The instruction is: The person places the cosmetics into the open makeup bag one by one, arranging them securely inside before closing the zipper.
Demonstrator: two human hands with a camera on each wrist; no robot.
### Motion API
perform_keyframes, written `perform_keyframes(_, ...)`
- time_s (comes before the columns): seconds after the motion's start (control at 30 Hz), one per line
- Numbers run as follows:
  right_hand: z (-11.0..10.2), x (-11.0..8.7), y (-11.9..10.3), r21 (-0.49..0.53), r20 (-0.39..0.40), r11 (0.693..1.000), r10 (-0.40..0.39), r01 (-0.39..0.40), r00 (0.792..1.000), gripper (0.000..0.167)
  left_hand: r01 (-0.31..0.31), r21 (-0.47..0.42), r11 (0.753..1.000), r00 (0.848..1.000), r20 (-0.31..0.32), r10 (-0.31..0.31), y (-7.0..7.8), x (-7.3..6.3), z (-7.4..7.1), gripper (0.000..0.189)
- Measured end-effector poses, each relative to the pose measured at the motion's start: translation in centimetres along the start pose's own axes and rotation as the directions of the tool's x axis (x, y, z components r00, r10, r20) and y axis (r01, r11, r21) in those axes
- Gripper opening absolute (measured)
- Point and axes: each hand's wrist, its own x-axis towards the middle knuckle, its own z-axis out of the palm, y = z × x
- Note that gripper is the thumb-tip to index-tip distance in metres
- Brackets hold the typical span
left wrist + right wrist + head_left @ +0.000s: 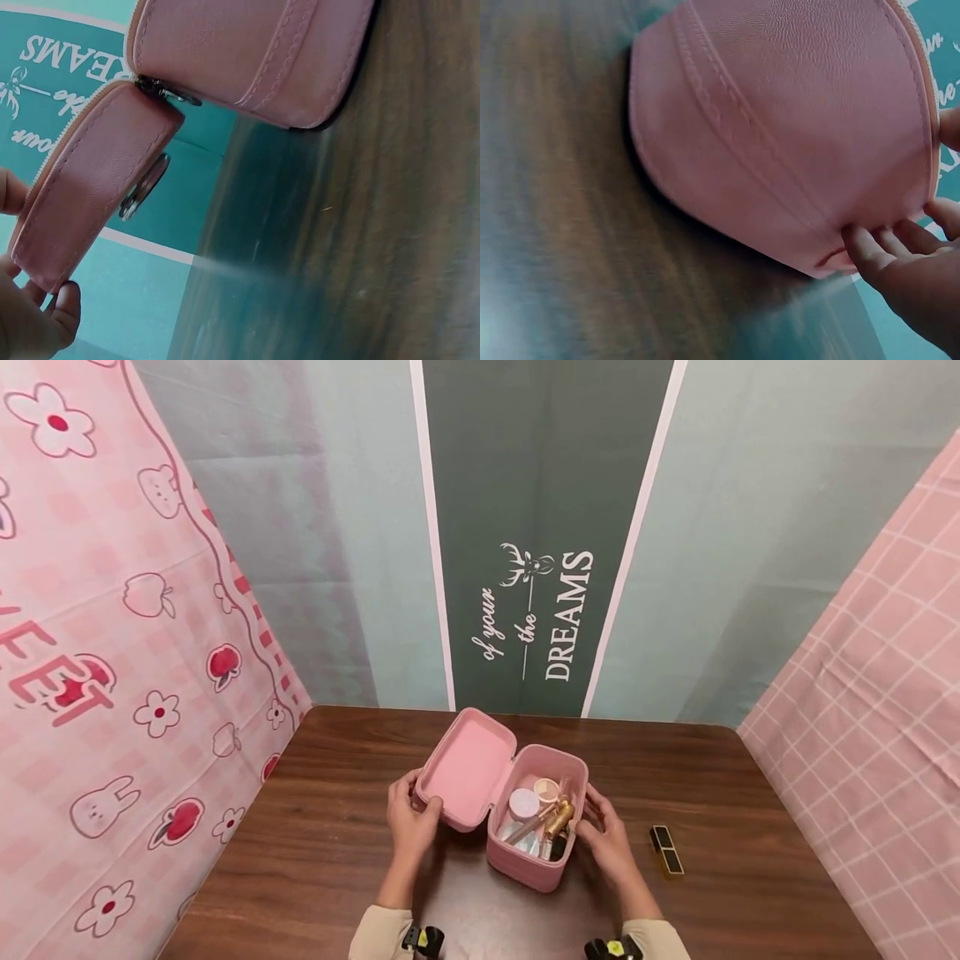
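Note:
A pink cosmetic case (528,868) stands on the table with its lid (468,764) swung out to the left. My left hand (412,835) grips the lid's left edge, thumb on the rim and fingers underneath. On the other side, my right hand (611,843) holds the case's right wall, its thumb at the rim and fingers outside. Inside lie a round pale jar (524,803), a small round compact (547,790), a gold tube (558,820) and other makeup partly hidden. The right wrist view shows fingertips on the stitched pink wall (795,135); a zipper pull (146,186) hangs in the left one.
A black-and-gold lipstick (666,852) lies on the brown wooden table (322,810), right of my right hand. Printed cloth hangs behind the table (551,468), with a pink patterned cloth (112,710) at left and a pink checked one (885,677) at right.

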Motion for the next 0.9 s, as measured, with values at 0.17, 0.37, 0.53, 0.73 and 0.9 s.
perform_keyframes(0.17,-0.2,1.2,0.0,-0.01,0.009,1.0,0.01,-0.01,1.0,0.057,-0.017,0.038,0.999,0.999,-0.03,0.018,0.4,-1.5,-0.6,0.05)
perform_keyframes(0.37,0.0,2.3,0.6,0.009,-0.005,1.0,-0.006,0.006,1.0,0.047,-0.063,0.123,0.99,0.994,-0.077,0.073,0.8,-3.1,-1.1,0.053)
perform_keyframes(0.53,0.1,3.1,1.1,-0.007,-0.036,1.0,-0.027,0.027,0.999,0.042,-0.096,0.162,0.982,0.992,-0.07,0.109,1.3,-4.4,-1.7,0.059)
perform_keyframes(0.73,0.0,3.5,1.2,-0.021,-0.041,1.0,-0.013,0.012,0.999,0.042,-0.087,0.18,0.98,0.995,-0.038,0.096,1.6,-4.8,-2.1,0.06)
perform_keyframes(0.9,0.0,3.3,1.0,-0.005,-0.028,1.0,0.001,-0.001,1.0,0.044,-0.091,0.174,0.98,0.995,-0.027,0.097,1.7,-4.6,-2.1,0.058)
